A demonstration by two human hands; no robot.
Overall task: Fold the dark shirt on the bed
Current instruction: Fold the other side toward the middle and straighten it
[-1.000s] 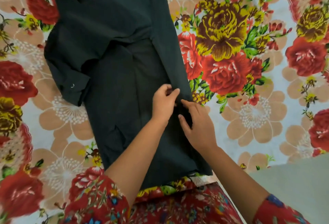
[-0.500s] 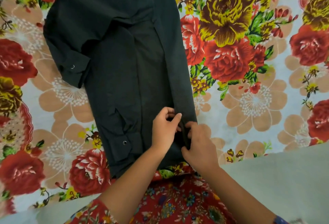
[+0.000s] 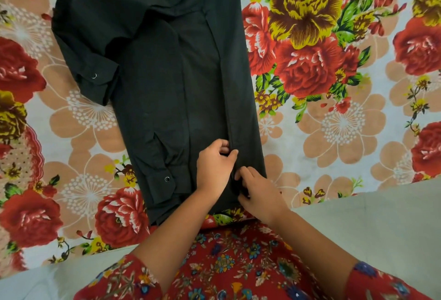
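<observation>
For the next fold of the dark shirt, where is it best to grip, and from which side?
Likely the near hem, from the person's side: the dark shirt lies flat as a long narrow strip, hem end nearest.

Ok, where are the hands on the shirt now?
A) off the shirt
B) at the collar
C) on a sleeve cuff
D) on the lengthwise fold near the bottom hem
D: the left hand and right hand pinch the shirt along its fold by the near hem.
</observation>
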